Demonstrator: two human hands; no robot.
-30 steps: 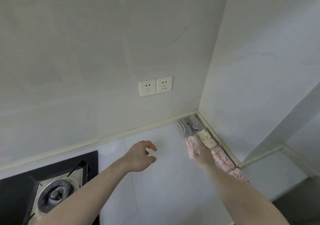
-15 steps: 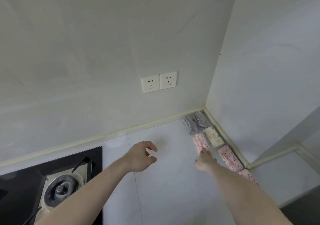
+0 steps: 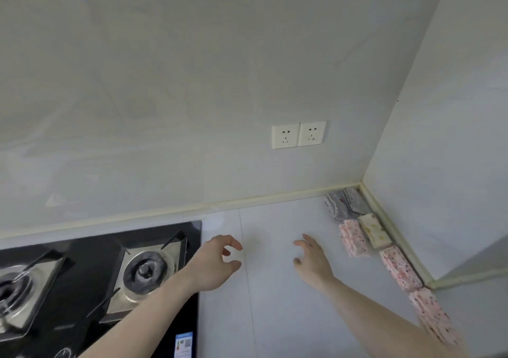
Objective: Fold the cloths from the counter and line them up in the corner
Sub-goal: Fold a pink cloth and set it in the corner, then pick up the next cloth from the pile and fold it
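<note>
Right hand is withdrawing from pink cloth w/ fingers relaxed, holding nothing; left hand is hovering, loosely curled, holding nothing, over table.

Two bare forearms reach in, no sleeves; the left grip and right grip wear nothing.

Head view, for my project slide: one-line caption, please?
Both hands, left hand and right hand, hover empty over the counter beside folded cloths lined along the corner wall.
</note>
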